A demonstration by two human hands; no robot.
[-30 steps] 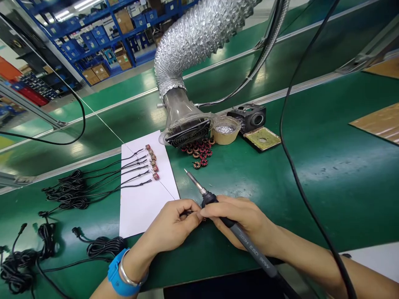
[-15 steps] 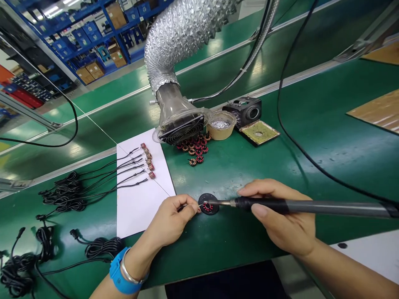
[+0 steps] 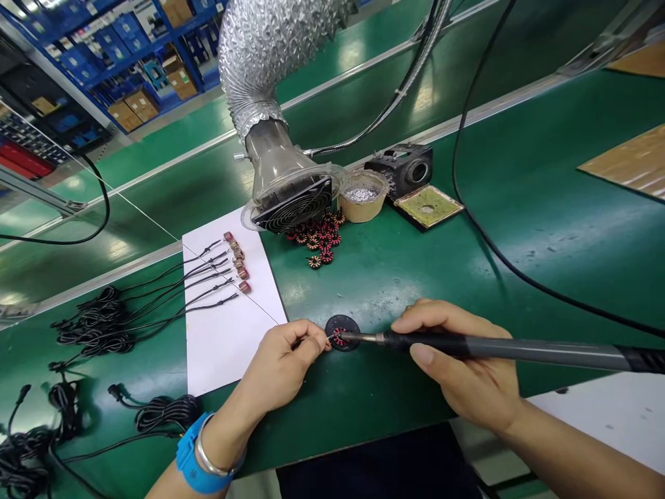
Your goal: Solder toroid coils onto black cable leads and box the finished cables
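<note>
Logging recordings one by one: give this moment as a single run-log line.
left hand: pinches thin wire | right hand: holds soldering iron, tip at red-wound ring | ring: on black disc

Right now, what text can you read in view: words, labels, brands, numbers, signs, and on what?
None legible.
Blue wristband: small faint mark, too small to read.
Soldering iron: no lettering readable on the side facing the camera.
Cartons in the background: any markings too small and blurred to read.
Blue bins in the background: same, nothing readable.
</note>
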